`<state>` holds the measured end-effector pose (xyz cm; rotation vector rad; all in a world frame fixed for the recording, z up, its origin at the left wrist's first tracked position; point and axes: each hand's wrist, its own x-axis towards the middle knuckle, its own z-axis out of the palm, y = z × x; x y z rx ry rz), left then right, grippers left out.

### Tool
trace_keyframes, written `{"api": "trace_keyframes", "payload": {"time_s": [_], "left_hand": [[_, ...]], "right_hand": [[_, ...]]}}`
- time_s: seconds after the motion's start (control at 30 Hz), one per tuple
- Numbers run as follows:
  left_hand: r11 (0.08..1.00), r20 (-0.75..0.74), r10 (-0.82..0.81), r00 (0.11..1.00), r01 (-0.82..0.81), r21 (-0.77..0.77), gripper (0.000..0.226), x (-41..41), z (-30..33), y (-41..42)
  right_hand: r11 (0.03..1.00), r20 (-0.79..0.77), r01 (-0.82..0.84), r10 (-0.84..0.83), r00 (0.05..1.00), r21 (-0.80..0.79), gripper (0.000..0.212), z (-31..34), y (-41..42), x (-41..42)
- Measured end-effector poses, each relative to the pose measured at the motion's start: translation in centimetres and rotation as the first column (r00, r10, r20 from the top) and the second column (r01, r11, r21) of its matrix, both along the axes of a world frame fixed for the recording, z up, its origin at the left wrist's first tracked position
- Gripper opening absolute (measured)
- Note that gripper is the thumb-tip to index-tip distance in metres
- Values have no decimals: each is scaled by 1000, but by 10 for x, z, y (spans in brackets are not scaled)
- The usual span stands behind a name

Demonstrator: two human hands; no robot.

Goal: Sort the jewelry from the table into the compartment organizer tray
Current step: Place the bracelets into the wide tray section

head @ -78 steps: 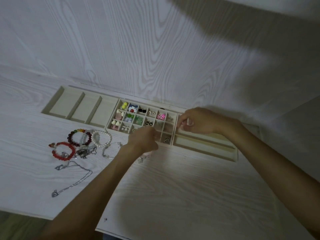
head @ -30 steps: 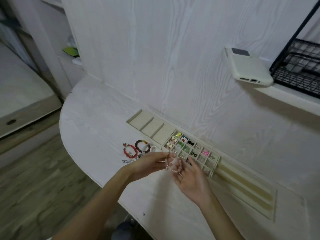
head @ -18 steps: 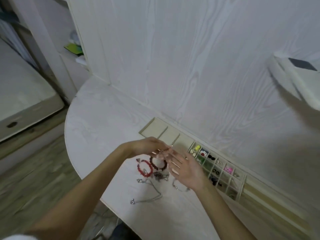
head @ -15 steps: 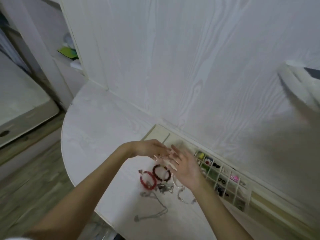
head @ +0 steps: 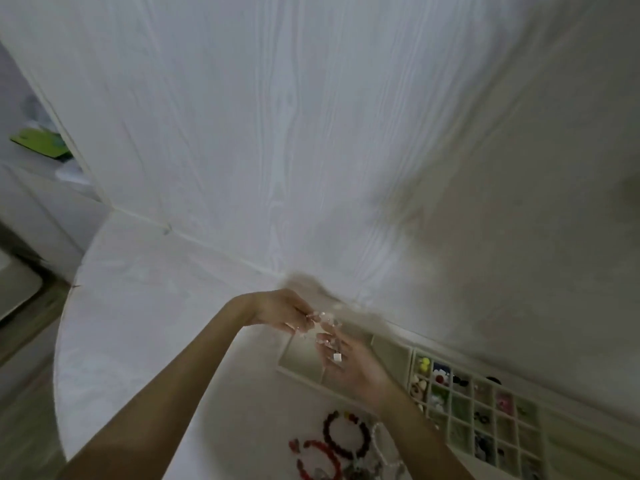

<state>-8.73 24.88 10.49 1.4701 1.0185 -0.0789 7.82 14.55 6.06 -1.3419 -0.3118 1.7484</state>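
Centre frame, both hands pinch a pale, clear-beaded bracelet (head: 327,323) above the beige tray (head: 391,348); left hand (head: 284,311) and right hand (head: 349,365) each grip it; light, limp, likely slippery; best held by the strand, not its small white charm (head: 337,357).

Table (head: 145,306): white, faint grey wood-grain streaks. Wall (head: 277,133) behind the table: same white with long vertical grain lines, shading to dull beige-grey toward its right side.

Tray (head: 394,344) on the table: pale cream-beige throughout, dividers included. Contents of the small grid in the tray: yellow piece (head: 422,363) at the far left corner; blue and white piece (head: 441,370) with a red spot just right of it; black pieces (head: 460,380) further right; pink piece (head: 504,403) beyond; green pieces (head: 440,393) nearer.

Near the tray's front edge: dark red bracelet (head: 344,436) with yellow and orange beads; bright red bracelet (head: 317,459); white pearl-like bracelet (head: 377,441).

Small white square charm (head: 337,357) hanging over the tray's left end.

Green card (head: 41,143), far left of the table.
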Motion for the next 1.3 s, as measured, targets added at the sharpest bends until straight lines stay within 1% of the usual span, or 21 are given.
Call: {"api": "trace_keyframes", "payload": {"time_s": [0.13, 0.2, 0.27, 0.33, 0.37, 0.4, 0.47, 0.53, 0.57, 0.63, 0.67, 0.7, 0.73, 0.77, 0.83, 0.87, 0.97, 1.03, 1.1, 1.2, 1.3], "left_hand": [[963, 42, 241, 970, -245, 110, 27, 7, -44, 4], [922, 40, 294, 955, -294, 251, 22, 10, -66, -1], [854, -6, 341, 940, -307, 420, 18, 12, -80, -9], [784, -24, 377, 926, -306, 540, 14, 15, -85, -15], [749, -52, 374, 926, -269, 606, 11, 18, -86, -17], [712, -108, 353, 929, -192, 676, 8, 21, -86, -16], [627, -208, 300, 931, -28, 778, 11, 24, -86, -15], [575, -264, 246, 933, 79, 814, 17, 25, -87, -11], [545, -266, 234, 935, 101, 833, 18, 25, -84, -10], [449, -262, 194, 945, 152, 880, 11, 25, -79, -10], [384, -285, 150, 947, 210, 899, 15, 25, -80, -9], [327, -313, 114, 943, 262, 908, 24, 25, -84, -8], [287, -332, 104, 938, 291, 913, 27, 24, -86, -6], [254, -349, 82, 933, 319, 913, 25, 23, -90, -5], [142, -383, 61, 922, 372, 918, 14, 19, -95, -5], [106, -383, 56, 922, 375, 921, 11, 17, -98, -4], [62, -397, 52, 916, 394, 917, 22, 11, -106, -6], [33, -408, 30, 913, 407, 913, 15, 6, -108, -8], [30, -432, 6, 902, 432, 902, 24, 3, -107, -9], [32, -446, -35, 894, 447, 894, 37, 0, -104, -10], [31, -441, -64, 895, 444, 896, 46, -3, -102, -9]], "right_hand": [[998, 269, 51, -43, 962, -24, 19, -15, 16, -3], [999, 405, 45, -30, 914, -28, 14, -27, 22, -3], [999, 559, 7, 17, 829, -40, 17, -39, 26, -3], [997, 705, -59, 71, 706, -42, 19, -44, 29, -5], [995, 767, -91, 83, 636, -32, 20, -43, 30, -6], [993, 819, -116, 74, 569, -8, 20, -42, 31, -7], [989, 872, -138, 28, 488, 46, 17, -37, 33, -9], [988, 897, -143, 9, 442, 61, 13, -34, 36, -10], [986, 906, -154, 13, 422, 57, 12, -35, 38, -11], [983, 921, -177, 20, 388, 53, 12, -38, 41, -11], [981, 928, -190, 27, 372, 47, 11, -40, 42, -11], [977, 931, -207, 40, 362, 38, 11, -42, 43, -11], [972, 933, -231, 51, 356, 35, 9, -43, 44, -10], [965, 930, -260, 66, 363, 33, 10, -44, 44, -9], [940, 918, -339, 101, 384, 39, 20, -46, 43, -7], [926, 917, -374, 109, 384, 46, 24, -47, 42, -6], [893, 914, -446, 134, 382, 55, 39, -52, 38, -1], [881, 905, -467, 132, 404, 80, 50, -53, 35, 4], [877, 880, -469, 136, 455, 107, 57, -54, 31, 9], [891, 800, -436, 168, 576, 127, 60, -48, 28, 15], [884, 798, -451, 181, 575, 124, 59, -39, 26, 24]]}}
